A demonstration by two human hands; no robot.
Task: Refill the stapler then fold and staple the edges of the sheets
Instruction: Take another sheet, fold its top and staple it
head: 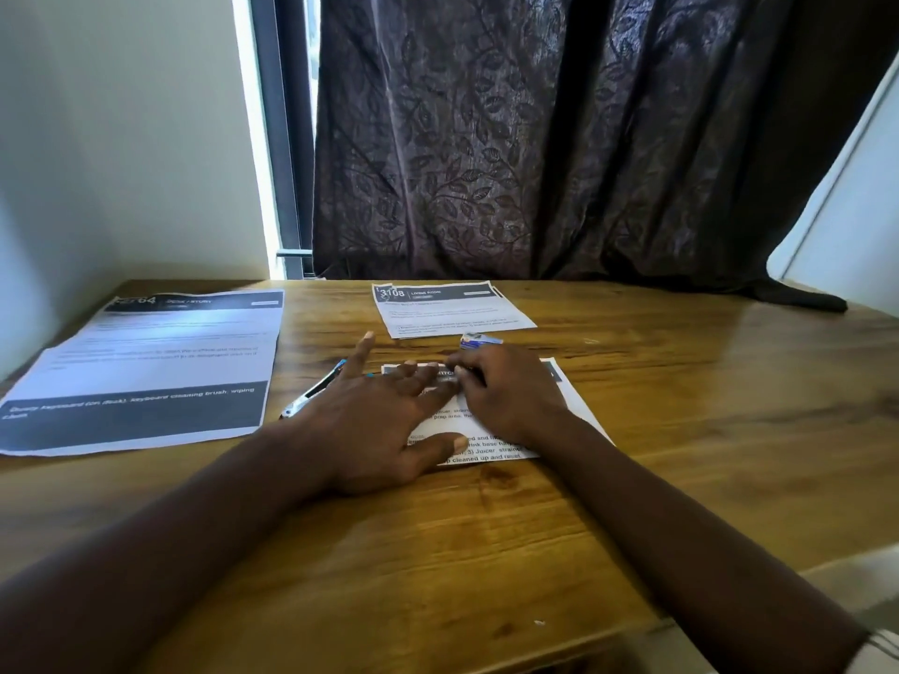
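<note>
Stapler half hidden behind L hand; R hand maybe pinching sheet.

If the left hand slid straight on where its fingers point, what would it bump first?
Probably the far sheet, across a bit of bare table. The left hand lies flat on the near sheet, fingers pointing there. The right hand sits close beside that path.

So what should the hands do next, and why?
Probably the left hand should lift off and take the stapler lying right beside it. That hand lies flat on the folded sheet while the right hand curls over its far edge, so the fold looks ready for stapling.
</note>
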